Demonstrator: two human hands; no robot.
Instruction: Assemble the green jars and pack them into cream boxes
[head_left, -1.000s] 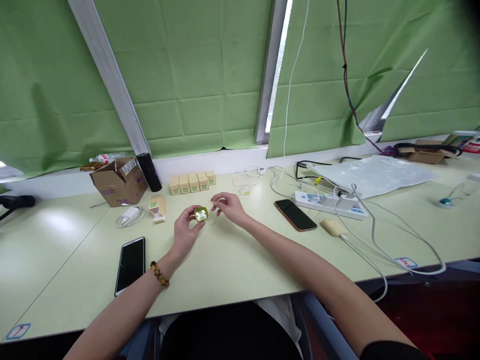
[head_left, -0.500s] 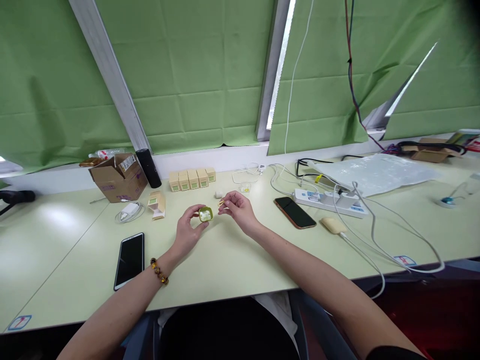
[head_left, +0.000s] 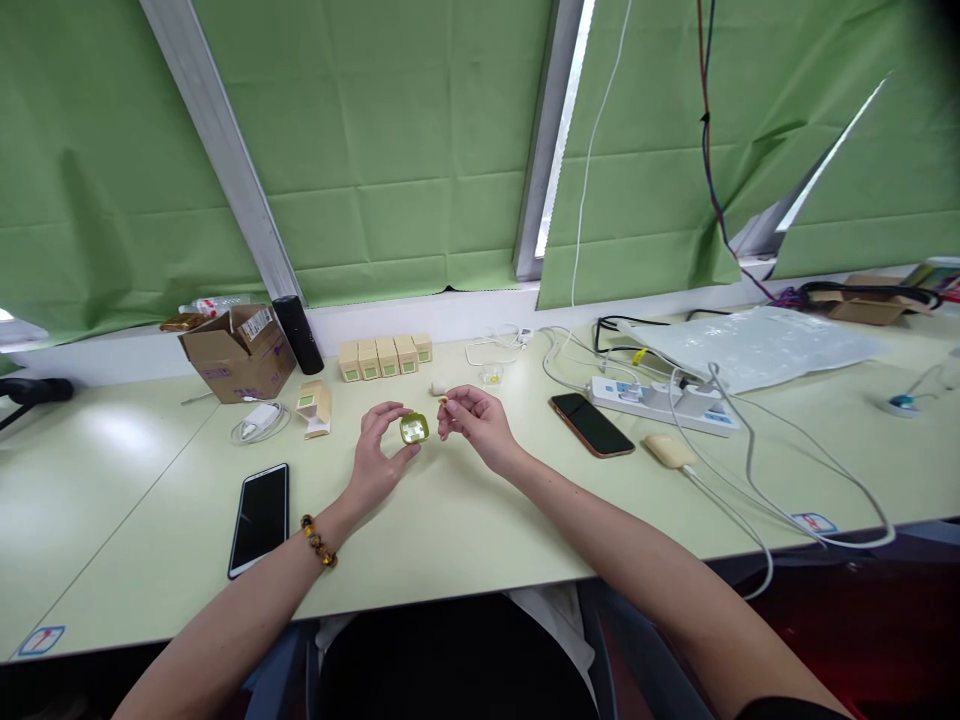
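Between the thumb and fingers of my left hand is a small green square case, tilted so its pale, shiny inside faces me. Just to its right, my right hand pinches a tiny yellowish piece, too small to name. The two hands are apart, raised over the table. Behind my right fingertips stands a small white cylinder. A little clear container with something yellow in it lies further back. One small open cardboard box is to the left of my left hand.
Several small kraft boxes line the back. At left are a large carton, a black cylinder, a coiled white cable and a phone. Rightward lie another phone, a power strip and a cream device.
My hands have barely shifted. The green case has tilted slightly, and the yellowish piece has turned and shows less between my right fingertips. The view has moved a little.
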